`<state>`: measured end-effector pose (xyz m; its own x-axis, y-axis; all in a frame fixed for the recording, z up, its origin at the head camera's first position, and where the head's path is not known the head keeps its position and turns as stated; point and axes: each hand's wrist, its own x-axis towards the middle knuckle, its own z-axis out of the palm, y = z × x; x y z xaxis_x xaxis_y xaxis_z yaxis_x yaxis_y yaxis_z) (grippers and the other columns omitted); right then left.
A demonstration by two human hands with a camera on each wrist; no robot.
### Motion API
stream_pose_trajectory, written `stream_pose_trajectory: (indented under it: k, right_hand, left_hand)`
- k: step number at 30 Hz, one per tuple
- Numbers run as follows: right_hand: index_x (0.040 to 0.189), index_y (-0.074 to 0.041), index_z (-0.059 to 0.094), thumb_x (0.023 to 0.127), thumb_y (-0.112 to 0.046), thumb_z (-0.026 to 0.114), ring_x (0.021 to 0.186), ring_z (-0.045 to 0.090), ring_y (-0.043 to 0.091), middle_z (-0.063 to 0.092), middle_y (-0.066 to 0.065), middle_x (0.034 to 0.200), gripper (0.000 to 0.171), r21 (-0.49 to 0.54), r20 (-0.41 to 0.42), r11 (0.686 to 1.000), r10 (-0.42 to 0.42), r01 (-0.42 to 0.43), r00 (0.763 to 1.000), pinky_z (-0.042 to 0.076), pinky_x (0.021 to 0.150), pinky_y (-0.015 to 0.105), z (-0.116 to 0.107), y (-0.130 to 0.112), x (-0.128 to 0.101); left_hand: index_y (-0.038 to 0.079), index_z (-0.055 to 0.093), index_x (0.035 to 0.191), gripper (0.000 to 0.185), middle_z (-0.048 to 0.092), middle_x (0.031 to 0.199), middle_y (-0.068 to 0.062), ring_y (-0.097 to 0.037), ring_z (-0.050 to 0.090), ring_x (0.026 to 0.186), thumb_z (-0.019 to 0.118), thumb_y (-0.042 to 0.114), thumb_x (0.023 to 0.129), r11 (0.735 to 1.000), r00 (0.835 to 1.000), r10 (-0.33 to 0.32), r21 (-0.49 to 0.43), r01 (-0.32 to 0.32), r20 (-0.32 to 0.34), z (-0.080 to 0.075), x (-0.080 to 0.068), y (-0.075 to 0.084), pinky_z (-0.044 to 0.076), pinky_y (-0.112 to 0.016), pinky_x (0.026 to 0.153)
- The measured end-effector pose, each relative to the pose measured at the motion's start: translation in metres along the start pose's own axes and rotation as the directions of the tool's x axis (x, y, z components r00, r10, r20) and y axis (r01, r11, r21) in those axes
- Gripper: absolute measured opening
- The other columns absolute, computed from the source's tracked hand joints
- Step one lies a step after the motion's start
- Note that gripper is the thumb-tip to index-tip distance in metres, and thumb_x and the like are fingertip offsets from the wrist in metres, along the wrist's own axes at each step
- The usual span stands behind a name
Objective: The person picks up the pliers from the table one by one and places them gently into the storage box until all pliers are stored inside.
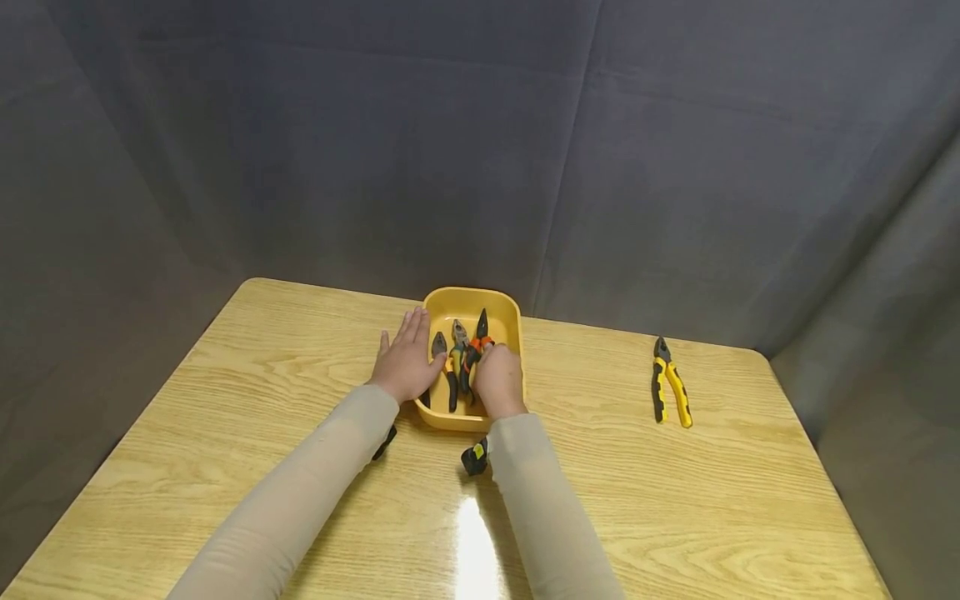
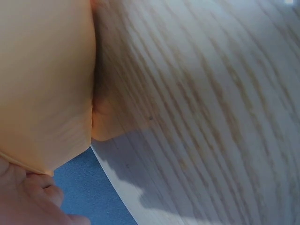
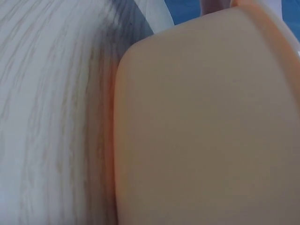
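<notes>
A yellow plastic tray (image 1: 471,292) stands at the table's back middle, with several pliers inside. My left hand (image 1: 407,360) rests on its left rim, fingers straight and pointing away. Inside the tray on the right, my right hand (image 1: 500,379) grips the needle-nose pliers (image 1: 482,323) with orange and black handles; its fingertips are hidden. Left of these lie combination pliers (image 1: 460,333) and another pair of pliers (image 1: 439,343) with black-tipped handles. In the left wrist view, the left hand's fingers (image 2: 28,197) show by the tray wall (image 2: 42,84). The tray's side (image 3: 201,117) fills most of the right wrist view.
Yellow and black pliers (image 1: 667,383) lie alone on the right of the wooden table (image 1: 337,317), handles slightly spread. Grey curtains (image 1: 337,150) hang behind the table and along both sides.
</notes>
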<state>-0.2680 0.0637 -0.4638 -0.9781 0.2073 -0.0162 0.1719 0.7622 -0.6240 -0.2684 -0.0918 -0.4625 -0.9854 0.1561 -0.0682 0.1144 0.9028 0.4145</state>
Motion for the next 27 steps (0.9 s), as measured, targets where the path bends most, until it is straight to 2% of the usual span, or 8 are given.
stream_pose_trajectory:
  k: [7,12,17,21,27]
  right_hand:
    - [0.091,0.009,0.068,0.11,-0.019,0.042,0.081,0.071,0.037,0.069,0.024,0.082,0.042,-0.027,-0.033,0.999,-0.04,0.039,0.999,0.057,0.068,0.048,0.0001,0.0003,0.0008]
    - [0.1,0.011,0.065,0.109,-0.018,0.044,0.087,0.071,0.04,0.069,0.026,0.087,0.036,-0.031,-0.051,0.998,-0.063,0.061,0.997,0.058,0.072,0.049,0.0013,0.0012,0.001]
    - [0.108,0.011,0.061,0.106,-0.016,0.051,0.092,0.069,0.04,0.066,0.026,0.093,0.029,-0.027,-0.066,0.995,-0.097,0.096,0.993,0.058,0.077,0.048,0.0015,0.0025,0.0003]
    - [0.11,0.012,0.06,0.104,-0.013,0.055,0.096,0.066,0.039,0.062,0.026,0.099,0.027,-0.078,-0.096,0.986,-0.156,0.149,0.983,0.058,0.081,0.046,0.0022,0.0029,-0.0024]
    - [0.107,0.01,0.06,0.101,-0.008,0.058,0.091,0.064,0.034,0.06,0.023,0.097,0.019,-0.201,-0.117,0.954,-0.249,0.222,0.962,0.06,0.075,0.037,0.0036,0.0028,-0.0068]
  left_hand:
    - [0.005,0.003,0.163,0.08,0.0,0.17,-0.011,-0.025,-0.002,0.156,0.046,0.042,0.106,1.0,1.0,0.0,-0.011,0.0,0.002,-0.0016,-0.0008,0.0028,0.003,-0.058,0.123]
    - [0.005,0.003,0.163,0.08,0.0,0.17,-0.011,-0.026,-0.001,0.156,0.046,0.042,0.107,1.0,1.0,0.002,-0.018,-0.002,0.002,-0.0022,-0.0013,0.003,0.003,-0.058,0.123]
    - [0.005,0.003,0.163,0.08,0.001,0.17,-0.011,-0.026,-0.001,0.156,0.046,0.042,0.107,1.0,1.0,0.002,-0.026,-0.002,0.0,-0.001,-0.0001,0.0018,0.003,-0.058,0.123]
    - [0.005,0.003,0.163,0.08,0.001,0.17,-0.012,-0.026,-0.002,0.156,0.046,0.042,0.107,1.0,1.0,0.005,-0.031,-0.005,0.001,-0.0008,0.0,0.0016,0.003,-0.058,0.123]
    - [0.004,0.003,0.163,0.08,0.0,0.17,-0.012,-0.027,-0.001,0.156,0.046,0.041,0.106,0.999,1.0,0.007,-0.042,-0.007,-0.001,-0.0008,-0.0011,0.001,0.003,-0.059,0.122]
